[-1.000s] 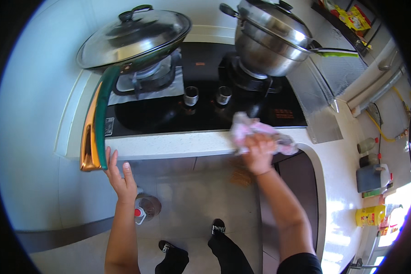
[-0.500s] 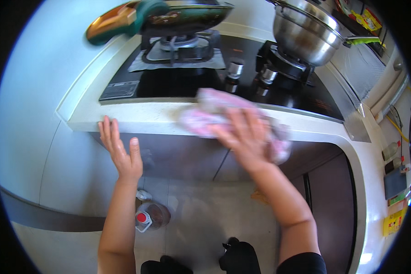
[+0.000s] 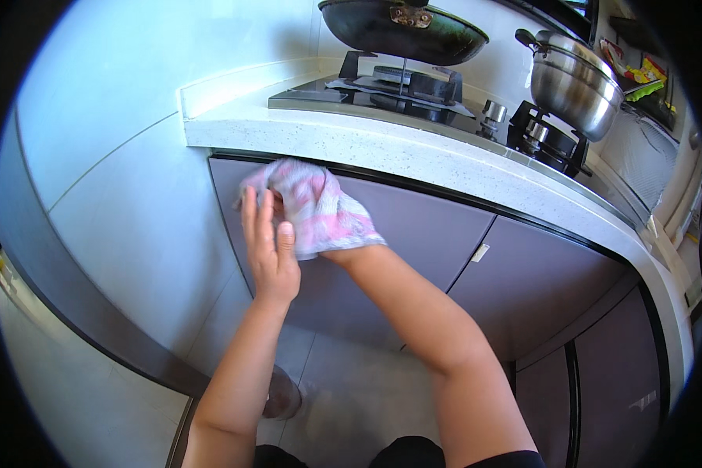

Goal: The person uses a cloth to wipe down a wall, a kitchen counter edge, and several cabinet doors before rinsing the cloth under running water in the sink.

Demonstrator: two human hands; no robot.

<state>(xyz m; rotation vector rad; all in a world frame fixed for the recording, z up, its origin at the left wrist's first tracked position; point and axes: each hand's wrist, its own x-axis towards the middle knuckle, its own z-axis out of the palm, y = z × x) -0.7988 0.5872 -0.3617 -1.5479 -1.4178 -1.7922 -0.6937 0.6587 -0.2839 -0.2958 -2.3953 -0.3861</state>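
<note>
A pink and white cloth (image 3: 320, 207) lies against the upper left of a grey-mauve cabinet door (image 3: 413, 226), just under the counter's edge. It is draped over my right hand (image 3: 348, 254), which holds it up. Most of that hand is covered, and only the wrist end shows plainly. My left hand (image 3: 273, 257) is raised beside the cloth, its fingers stretched out and nothing in it. From this view, its fingertips overlap the cloth's left part; whether they touch it I cannot tell.
Above runs the speckled white counter (image 3: 351, 146) with a black gas stove (image 3: 304, 99). A dark wok (image 3: 402, 35) and a steel pot (image 3: 573, 82) stand on the burners. A bottle (image 3: 283, 394) on the floor is partly behind my left forearm. A tiled wall (image 3: 132, 195) bounds the left.
My right hand has brought the cloth down and left, from the counter's front edge to the cabinet door. My left hand has left the counter edge and come toward the cloth. The view has shifted.
</note>
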